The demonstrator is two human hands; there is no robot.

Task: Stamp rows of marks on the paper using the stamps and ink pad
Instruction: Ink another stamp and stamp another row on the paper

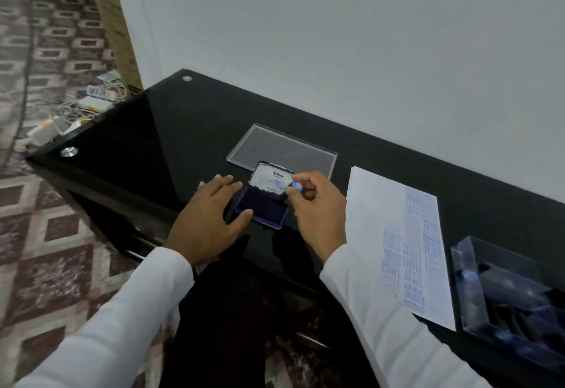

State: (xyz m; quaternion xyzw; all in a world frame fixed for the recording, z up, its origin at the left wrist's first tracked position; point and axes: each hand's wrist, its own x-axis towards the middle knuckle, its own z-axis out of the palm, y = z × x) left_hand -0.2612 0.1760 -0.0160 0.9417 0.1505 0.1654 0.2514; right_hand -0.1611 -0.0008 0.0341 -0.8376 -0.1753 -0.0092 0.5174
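Several blue rows already fill the right part of the paper (397, 244), its left side still bare. Your right hand (318, 207) fingers pinch a stamp (296, 186) over the open ink pad (263, 204); your left hand (211, 216) lies spread, steadying it. A clear lid (282, 150) behind and a stamp box (507, 299) beyond the paper block nothing on the worktop (159, 130).

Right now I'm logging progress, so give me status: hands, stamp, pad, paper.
Left hand flat, steadying open ink pad. Right hand pinching stamp over pad. Paper partly stamped, nothing on it.
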